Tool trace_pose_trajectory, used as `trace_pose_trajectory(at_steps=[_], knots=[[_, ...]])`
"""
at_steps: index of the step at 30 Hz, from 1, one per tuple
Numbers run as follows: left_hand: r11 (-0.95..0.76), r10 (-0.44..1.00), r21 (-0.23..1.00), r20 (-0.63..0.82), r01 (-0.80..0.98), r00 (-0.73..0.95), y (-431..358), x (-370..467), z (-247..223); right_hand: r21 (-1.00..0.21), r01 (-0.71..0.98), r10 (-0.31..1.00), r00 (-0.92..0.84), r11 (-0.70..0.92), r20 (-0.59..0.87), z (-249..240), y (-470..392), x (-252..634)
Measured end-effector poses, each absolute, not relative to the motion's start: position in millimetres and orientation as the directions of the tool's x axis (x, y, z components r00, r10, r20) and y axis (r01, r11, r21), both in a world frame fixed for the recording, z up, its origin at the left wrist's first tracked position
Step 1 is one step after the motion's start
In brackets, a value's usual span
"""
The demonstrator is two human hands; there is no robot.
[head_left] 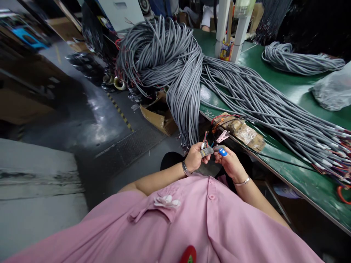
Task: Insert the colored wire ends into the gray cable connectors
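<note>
My left hand [195, 157] is closed around the end of a cable, with a grey sleeve on one finger. Above that hand a white piece [202, 145] and several thin coloured wires [206, 136] stick out. Close beside it on the right, my right hand [229, 163] has its fingers pressed together. A blue cover [223, 152] sits on its thumb and a grey sleeve covers another finger. What lies between the right fingertips is hidden. Just beyond both hands, a pink clip [222, 136] is at the table edge near a wooden block [256, 140].
A large heap of grey cables [183, 65] hangs over the edge of the green table [298, 164], and more stretch rightwards. A coiled bundle [298, 60] and a plastic bag [333, 89] lie farther back. On the floor stands an open cardboard box [156, 118].
</note>
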State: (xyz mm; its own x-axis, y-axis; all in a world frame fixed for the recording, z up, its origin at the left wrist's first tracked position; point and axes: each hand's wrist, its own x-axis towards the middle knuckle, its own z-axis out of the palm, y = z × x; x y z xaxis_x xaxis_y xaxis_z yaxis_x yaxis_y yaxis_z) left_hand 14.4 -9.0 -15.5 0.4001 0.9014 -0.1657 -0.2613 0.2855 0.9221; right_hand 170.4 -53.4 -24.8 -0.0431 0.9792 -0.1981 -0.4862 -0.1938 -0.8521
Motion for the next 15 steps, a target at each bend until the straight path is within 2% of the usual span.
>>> trace_pose_trajectory(at_steps=[5, 11, 13, 15], knots=[[0.296, 0.900, 0.924, -0.185, -0.243, 0.394, -12, 15, -14, -0.876, -0.459, 0.986, 0.005, -0.146, -0.167, -24, -57, 167], [0.259, 0.929, 0.921, -0.155, -0.292, 0.336, -14, 15, -9, -0.779, -0.601, 0.964, 0.056, -0.177, -0.262, -30, -38, 177], [0.220, 0.945, 0.927, -0.124, -0.305, 0.304, -15, 16, -7, -0.799, -0.575, 0.961, 0.078, -0.176, -0.267, -31, -28, 178], [0.187, 0.954, 0.933, -0.099, -0.306, 0.282, -14, 19, -6, -0.858, -0.500, 0.967, 0.136, -0.119, -0.214, -33, -21, 177]])
